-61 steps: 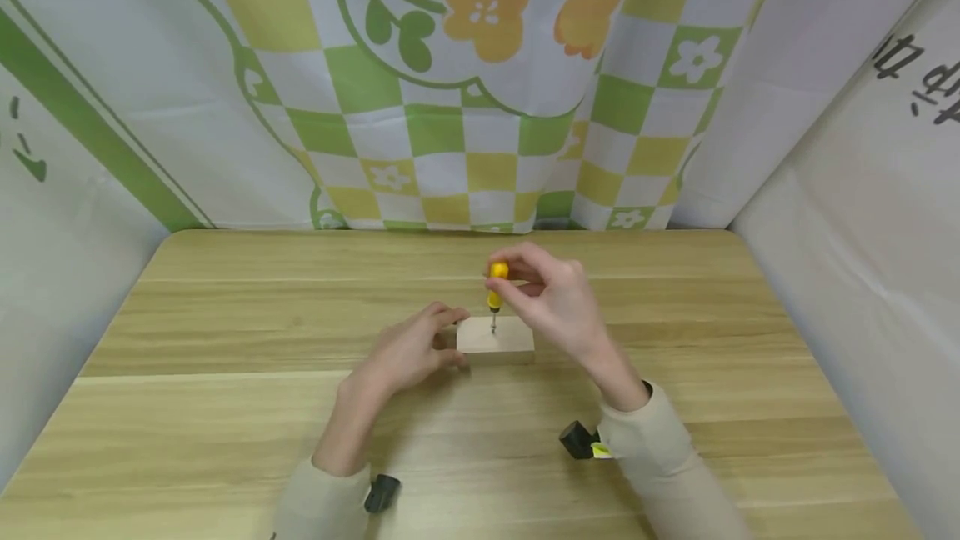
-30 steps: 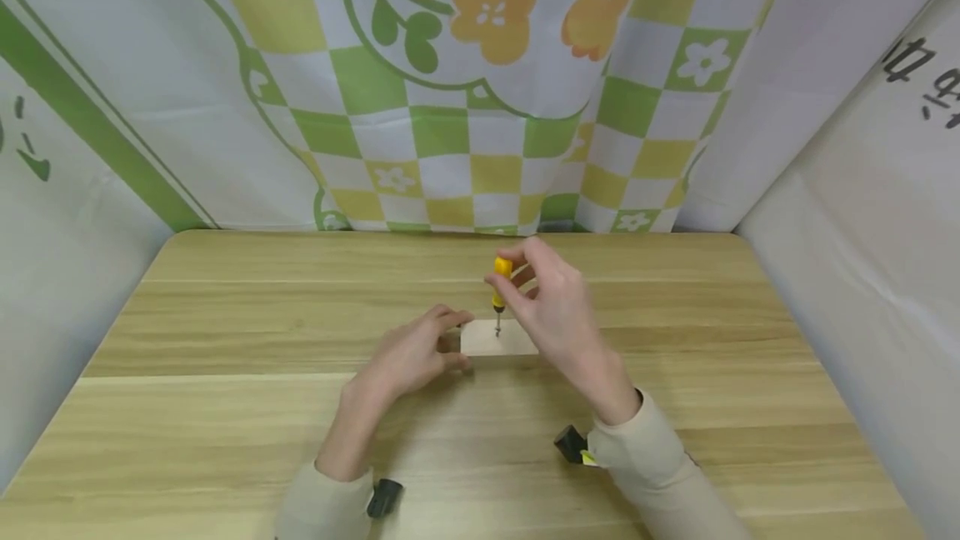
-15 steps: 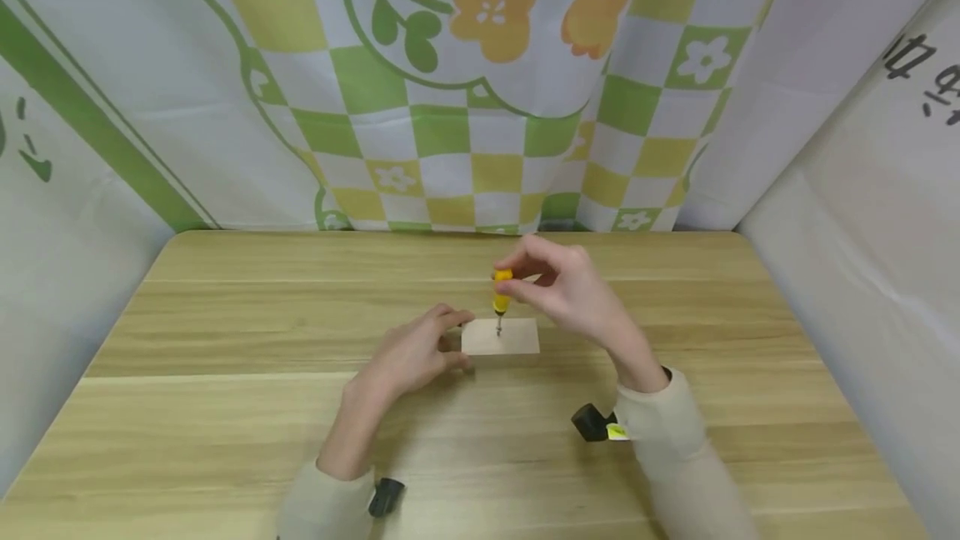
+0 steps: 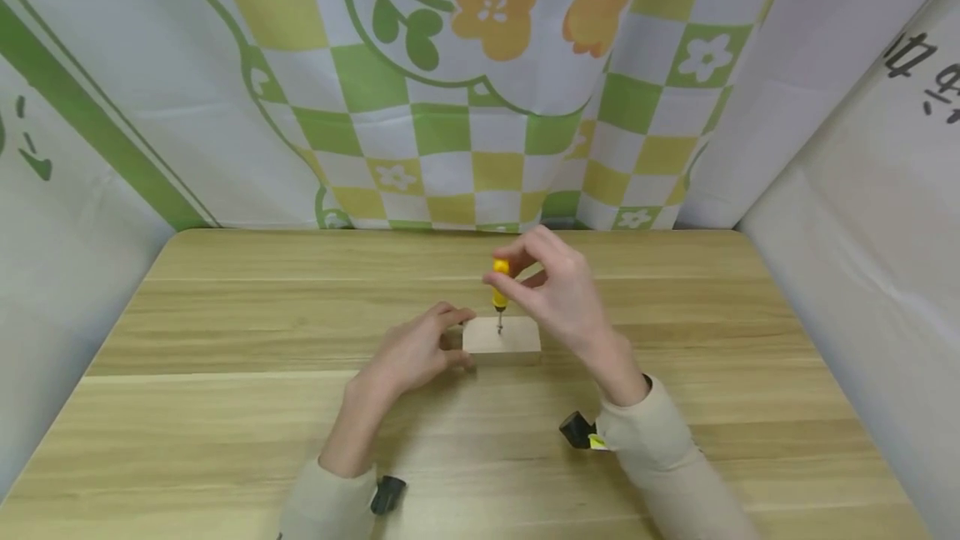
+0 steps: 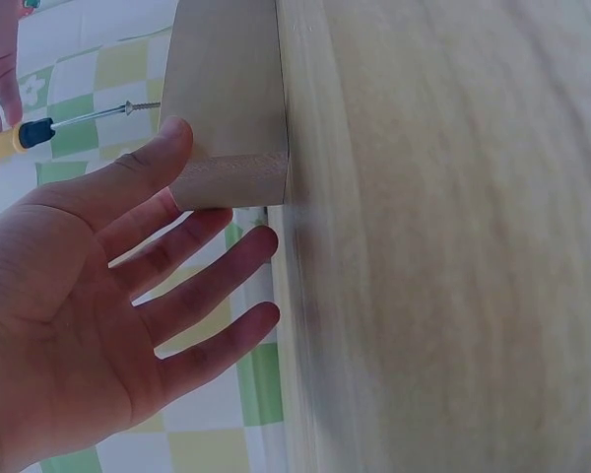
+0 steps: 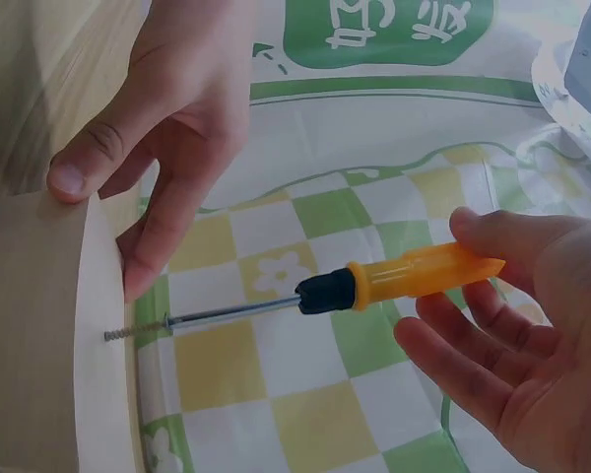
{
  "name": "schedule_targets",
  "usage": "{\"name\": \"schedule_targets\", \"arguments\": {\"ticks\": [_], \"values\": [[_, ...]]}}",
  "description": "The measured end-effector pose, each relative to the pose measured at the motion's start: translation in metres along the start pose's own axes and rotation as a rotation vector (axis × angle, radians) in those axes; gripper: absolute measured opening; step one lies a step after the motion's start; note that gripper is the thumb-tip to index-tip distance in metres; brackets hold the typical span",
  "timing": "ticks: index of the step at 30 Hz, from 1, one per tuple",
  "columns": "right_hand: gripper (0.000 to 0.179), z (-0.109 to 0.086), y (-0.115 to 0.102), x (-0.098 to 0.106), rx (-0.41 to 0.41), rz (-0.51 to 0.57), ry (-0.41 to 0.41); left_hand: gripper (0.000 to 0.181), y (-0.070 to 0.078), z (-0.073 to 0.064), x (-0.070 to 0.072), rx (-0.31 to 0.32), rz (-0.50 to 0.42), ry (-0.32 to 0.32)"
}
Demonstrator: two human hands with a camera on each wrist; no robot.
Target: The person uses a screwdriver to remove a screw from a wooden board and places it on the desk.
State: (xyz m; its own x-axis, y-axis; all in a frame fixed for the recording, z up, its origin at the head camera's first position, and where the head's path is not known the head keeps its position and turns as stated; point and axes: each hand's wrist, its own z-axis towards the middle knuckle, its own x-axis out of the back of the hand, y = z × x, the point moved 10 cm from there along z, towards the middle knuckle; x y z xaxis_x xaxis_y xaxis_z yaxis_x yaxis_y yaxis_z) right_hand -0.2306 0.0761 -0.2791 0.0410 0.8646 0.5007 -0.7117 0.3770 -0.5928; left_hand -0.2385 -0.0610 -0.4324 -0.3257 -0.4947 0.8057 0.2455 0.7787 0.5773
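A small pale wooden block point(image 4: 501, 340) lies mid-table. My left hand point(image 4: 450, 340) holds its left end, thumb on the near side and index finger on the far side; the left wrist view shows the thumb point(image 5: 167, 148) pressed on the block point(image 5: 227, 89), with the other fingers spread. My right hand point(image 4: 517, 277) pinches the yellow handle of a small screwdriver point(image 4: 498, 288) that stands upright over the block. Seen from the right wrist, the screwdriver point(image 6: 404, 281) meets a screw point(image 6: 128, 332) that is partly into the block point(image 6: 39, 345).
The wooden table point(image 4: 225, 332) is bounded by a green and yellow checked cloth point(image 4: 450, 132) at the back and white sheets point(image 4: 862, 215) on both sides. Black wrist cameras point(image 4: 577, 432) sit on both sleeves.
My right hand has turned back and forth around the screwdriver handle, its wrist swinging right and then back. The block and my left hand have stayed in place.
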Motion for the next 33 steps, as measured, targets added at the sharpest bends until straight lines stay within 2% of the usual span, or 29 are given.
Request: {"name": "schedule_targets", "arguments": {"ticks": [8,15,18,23,27,33], "values": [[0.02,-0.002,-0.003,0.0,0.029,0.005,0.024,0.061,0.001,0.0,-0.001,-0.002,0.0,-0.001],[0.02,-0.004,0.002,0.006,0.012,0.062,0.046,0.062,-0.001,0.0,-0.001,0.004,-0.01,-0.003],[0.019,-0.004,0.002,0.005,-0.004,0.085,0.013,0.062,-0.002,0.0,0.0,0.007,-0.002,-0.002],[0.02,-0.004,0.006,0.001,-0.08,0.137,-0.089,0.062,-0.001,0.0,0.0,0.004,0.016,-0.002],[0.022,-0.004,0.007,-0.001,-0.115,0.122,-0.119,0.062,-0.001,0.0,0.0,0.006,0.021,-0.003],[0.022,-0.003,0.001,-0.002,-0.066,0.06,-0.055,0.062,-0.001,0.0,-0.001,0.008,0.018,-0.002]]}}
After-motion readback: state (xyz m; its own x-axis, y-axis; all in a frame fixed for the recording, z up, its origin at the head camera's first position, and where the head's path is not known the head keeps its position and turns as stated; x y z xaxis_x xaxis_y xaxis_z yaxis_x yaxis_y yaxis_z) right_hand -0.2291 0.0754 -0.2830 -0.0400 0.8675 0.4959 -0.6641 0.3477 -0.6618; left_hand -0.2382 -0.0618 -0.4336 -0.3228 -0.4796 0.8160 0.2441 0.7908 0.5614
